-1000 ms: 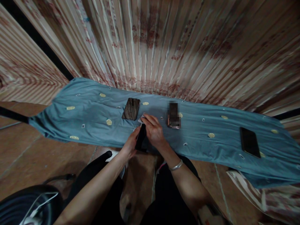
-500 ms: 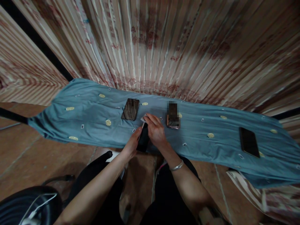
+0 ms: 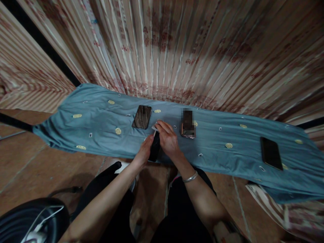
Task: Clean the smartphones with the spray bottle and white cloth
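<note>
My left hand is closed around the side of a dark phone, which is tilted above the near edge of the cloth. My right hand pinches a small pale wipe against the phone's upper end; the fingers hide part of both. A second phone, with a glossy screen, lies on the cloth just beyond my hands to the left. To the right of my right hand is a phone-like object with a shiny edge, partly blurred out by pixelation.
A blue-green patterned cloth covers the long narrow surface. Another dark phone lies far to the right. Striped curtains hang close behind. At lower left, a white cable and plug rest on a black round object.
The phone in my left hand has tilted slightly, and its pale side edge shows less. My right hand stays at its upper end with the wipe. The view has shifted a little.
</note>
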Motion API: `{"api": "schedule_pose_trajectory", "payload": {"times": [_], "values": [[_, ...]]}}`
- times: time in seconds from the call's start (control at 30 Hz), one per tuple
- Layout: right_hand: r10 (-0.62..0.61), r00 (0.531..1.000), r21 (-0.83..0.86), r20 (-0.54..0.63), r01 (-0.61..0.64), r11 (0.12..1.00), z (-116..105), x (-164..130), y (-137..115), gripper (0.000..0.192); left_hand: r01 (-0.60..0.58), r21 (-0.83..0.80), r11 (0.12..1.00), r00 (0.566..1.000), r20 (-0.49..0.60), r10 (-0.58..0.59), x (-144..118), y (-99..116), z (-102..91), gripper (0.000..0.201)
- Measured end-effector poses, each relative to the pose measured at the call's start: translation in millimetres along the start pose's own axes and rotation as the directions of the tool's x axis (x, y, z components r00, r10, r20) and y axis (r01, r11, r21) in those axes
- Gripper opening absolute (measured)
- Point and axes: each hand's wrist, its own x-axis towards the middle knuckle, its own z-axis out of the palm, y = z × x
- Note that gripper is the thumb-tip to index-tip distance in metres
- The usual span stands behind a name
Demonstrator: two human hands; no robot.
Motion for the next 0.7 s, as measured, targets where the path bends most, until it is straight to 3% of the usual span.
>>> {"api": "schedule_pose_trajectory", "payload": {"times": [0.23,0.37,0.57,0.7], "values": [[0.066,0.998,0.048,-0.015,-0.065,0.997,4,2,4,0.051,0.096,-0.071,0.993,0.993,0.07,-0.091,-4,7,-4.9,0.019],[0.063,0.998,0.047,-0.017,-0.062,0.997,7,1,6,0.052,0.15,-0.15,0.977,0.987,0.072,-0.141,-6,8,-6.6,0.023],[0.074,0.997,0.012,0.005,-0.074,0.997,9,2,14,0.049,0.303,-0.247,0.92,0.951,0.025,-0.307,-10,25,-5.4,0.027],[0.084,0.996,-0.007,0.007,-0.084,0.996,11,0,19,0.048,0.323,-0.282,0.903,0.945,0.049,-0.323,-11,32,-6.0,0.03]]}}
